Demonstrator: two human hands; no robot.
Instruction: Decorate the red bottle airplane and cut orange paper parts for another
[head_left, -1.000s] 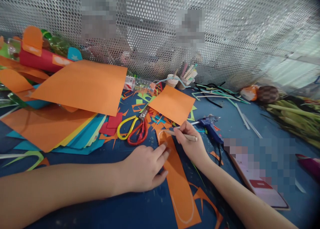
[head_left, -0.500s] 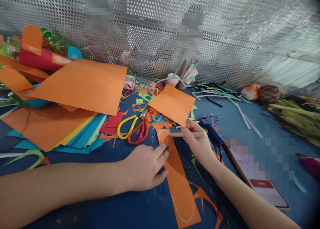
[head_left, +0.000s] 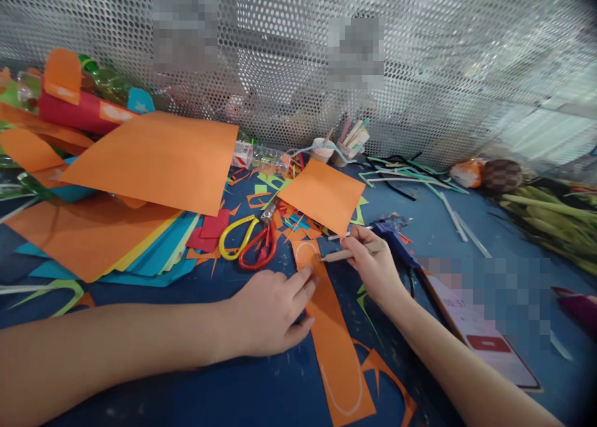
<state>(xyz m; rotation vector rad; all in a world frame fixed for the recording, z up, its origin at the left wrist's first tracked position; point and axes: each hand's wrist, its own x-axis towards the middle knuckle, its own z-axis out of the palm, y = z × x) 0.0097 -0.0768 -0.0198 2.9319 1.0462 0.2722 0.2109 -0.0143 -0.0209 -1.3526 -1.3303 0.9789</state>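
Orange strip (head_left: 333, 334): left hand (head_left: 275, 315) on it, fingers unclenched; right hand (head_left: 373, 265) pinches pencil (head_left: 340, 254).
Right of strip, phone (head_left: 476, 327): faint digits, perhaps 00:57.

A blue tabletop (head_left: 209, 390) bears an orange paper strip (head_left: 331, 327), scissors (head_left: 269, 213), a glue gun (head_left: 390, 234), a phone (head_left: 476, 330) and cut paper scraps (head_left: 396, 380).

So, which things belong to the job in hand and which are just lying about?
In use:
Long narrow orange paper strip, under the left hand
Slim beige pencil-like stick, in the right hand

Seemingly lying about:
Yellow-and-red-handled metal scissors
Blue plastic glue gun
Clear plastic bottle
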